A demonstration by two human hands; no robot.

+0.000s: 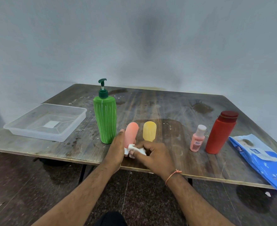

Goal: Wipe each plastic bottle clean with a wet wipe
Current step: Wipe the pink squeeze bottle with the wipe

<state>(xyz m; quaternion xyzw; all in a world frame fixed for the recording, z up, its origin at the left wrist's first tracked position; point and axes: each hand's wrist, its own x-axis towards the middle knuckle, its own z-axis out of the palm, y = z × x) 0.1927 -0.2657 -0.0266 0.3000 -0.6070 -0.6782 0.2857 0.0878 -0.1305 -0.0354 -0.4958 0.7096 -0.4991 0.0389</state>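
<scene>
Here we are at the near edge of the worn wooden table (150, 111), and the rounded salmon-pink plastic bottle (131, 133) is the one getting the treatment. The left hand (116, 147) steadies it from the side, fingers curled round the lower body with a fingertip up by its shoulder. The right hand (152, 154) pinches the crumpled white wet wipe (134, 148) against the bottle's lower end — fingers bent tight on the cloth.

To do this well, I'd say keep the left grip firm and turn the bottle bit by bit, so the wipe reaches all the way round and under the base, not just the near face.

Waiting upright: the tall green pump bottle (105, 118) just left, the yellow rounded bottle (149, 131) just behind, and further right the small pink bottle with a pale cap (197, 139) beside the red capped bottle (221, 132). The blue wipe packet (261, 159) lies at the right edge — the clear plastic tray (45, 122) sits far left.
</scene>
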